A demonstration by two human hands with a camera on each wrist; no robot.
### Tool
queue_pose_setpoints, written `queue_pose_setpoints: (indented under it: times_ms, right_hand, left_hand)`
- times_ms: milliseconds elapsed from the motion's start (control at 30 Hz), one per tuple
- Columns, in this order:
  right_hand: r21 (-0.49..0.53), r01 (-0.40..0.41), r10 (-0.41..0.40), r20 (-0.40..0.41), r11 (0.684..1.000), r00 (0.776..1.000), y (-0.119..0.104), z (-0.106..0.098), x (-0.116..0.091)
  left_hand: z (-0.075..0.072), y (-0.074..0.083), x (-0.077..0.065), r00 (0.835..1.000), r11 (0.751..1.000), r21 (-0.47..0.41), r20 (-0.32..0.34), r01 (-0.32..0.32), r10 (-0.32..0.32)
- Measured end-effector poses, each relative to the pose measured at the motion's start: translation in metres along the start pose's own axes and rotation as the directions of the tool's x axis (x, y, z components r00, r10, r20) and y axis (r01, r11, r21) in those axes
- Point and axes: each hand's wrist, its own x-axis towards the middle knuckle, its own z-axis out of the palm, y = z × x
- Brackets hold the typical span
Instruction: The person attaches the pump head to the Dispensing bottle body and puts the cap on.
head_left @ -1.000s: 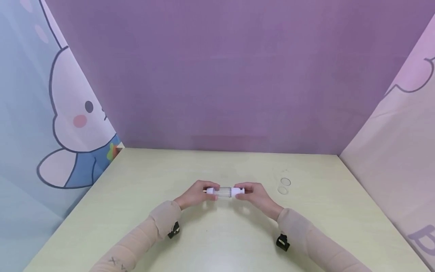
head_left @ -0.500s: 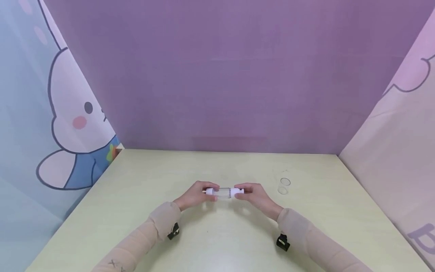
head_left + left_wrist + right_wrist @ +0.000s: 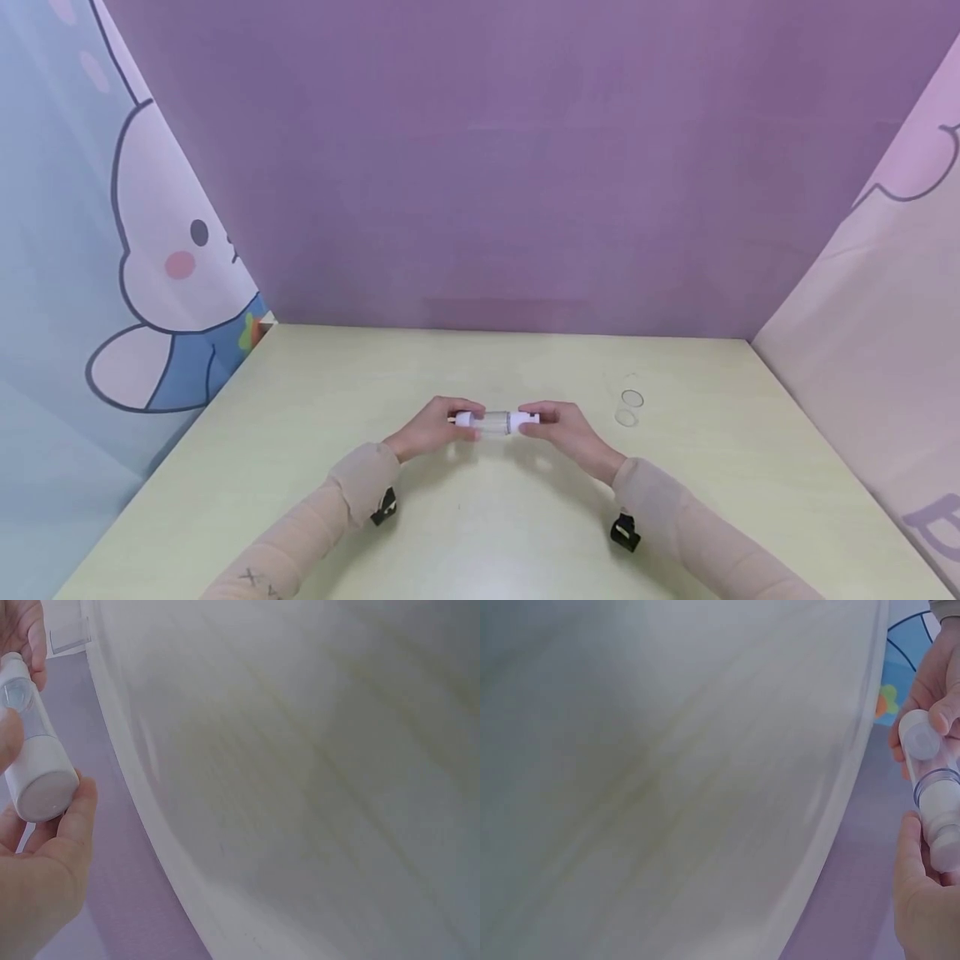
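Observation:
A small clear pump bottle (image 3: 495, 423) lies sideways between both hands, above the table in the head view. My left hand (image 3: 431, 429) grips its white base end, thumb on the near side and fingers on the far side. At the other end, the white pump collar is pinched by my right hand (image 3: 566, 429). The left wrist view shows the round white base (image 3: 46, 795) facing the camera. In the right wrist view, the white pump head (image 3: 946, 847) sits at the bottle's near end, partly cut off by the frame.
A clear cylindrical cap (image 3: 628, 408) stands on the pale table (image 3: 480, 533), right of my right hand. Behind rises a purple panel (image 3: 480, 208). A cartoon-print sheet (image 3: 180, 217) hangs at the left, and a pinkish one (image 3: 885, 333) at the right.
Both hands keep the same hold on the bottle. Only a slight shift of the head view shows.

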Motion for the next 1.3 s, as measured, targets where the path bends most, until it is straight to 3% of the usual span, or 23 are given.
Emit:
queue_pose_setpoints:
  times_ms: [467,967,1100,1200,1300]
  right_hand:
    - [0.050,0.037,-0.037,0.004,0.998,0.999,0.000,-0.002,-0.002]
    - [0.032,0.037,-0.038,0.017,0.999,0.999,0.001,-0.004,-0.003]
    - [0.043,0.034,-0.035,0.015,0.998,0.999,0.001,-0.003,-0.002]
    - [0.047,0.036,-0.037,0.019,0.998,0.999,0.003,-0.002,-0.002]
    - [0.049,0.020,-0.021,0.022,0.999,1.000,0.004,-0.001,-0.002]
  left_hand:
    - [0.001,0.001,0.004,1.000,1.000,0.011,0.005,-0.003,0.003]
    - [0.003,0.006,0.000,1.000,1.000,0.022,-0.006,0.023,-0.022]
    - [0.002,0.018,-0.008,1.000,0.999,0.017,-0.001,0.028,-0.028]
    - [0.001,0.017,-0.009,1.000,0.999,0.019,0.001,0.028,-0.028]
    - [0.002,0.005,-0.004,1.000,1.000,0.016,0.001,0.023,-0.023]
